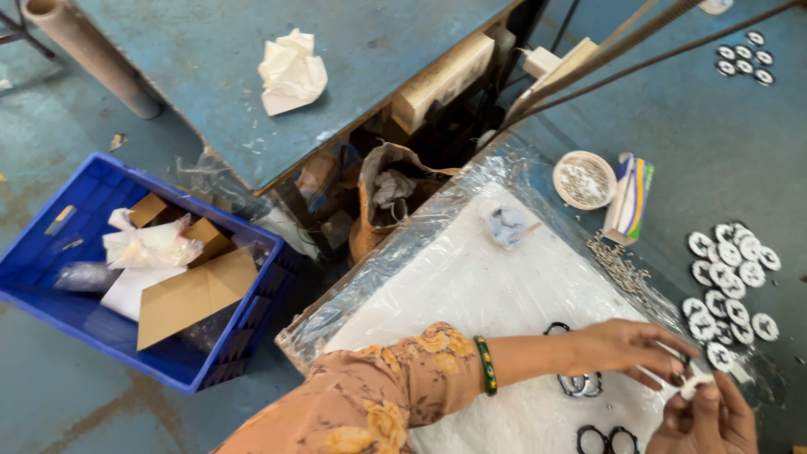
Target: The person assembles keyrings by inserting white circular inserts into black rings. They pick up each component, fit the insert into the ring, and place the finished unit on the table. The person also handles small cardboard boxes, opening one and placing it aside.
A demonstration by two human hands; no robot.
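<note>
- Up and to the left of my hands stands the blue metal table (210, 101), a crumpled white paper (291, 71) lying on it, well out of my reach.
- Far to the left of my left hand (626, 346), down on the floor, sits the blue plastic crate (50, 261) with cardboard pieces (192, 294) and plastic wrap in it; it reads as a place for scrap, kept low and clear of my work.
- Under both hands lies the white pad wrapped in clear plastic (471, 286), which gives me a soft, clean face to work over.
- Just beyond my fingers, to the right, lie the round white discs with black marks (730, 282), spread flat so that each is easy to pick.
- Above them stand a small round dish of tiny metal pieces (584, 179) and a striped little box (632, 197), within a reach.
- Just under my left wrist, black rings (578, 385) lie on the pad, more of them nearer me.
- My left hand is loosely closed, its fingertips pinching toward the small white piece (698, 385).
- My right hand (704, 420), below it, is curled shut on that piece, holding it up between the two hands so both can work it.
</note>
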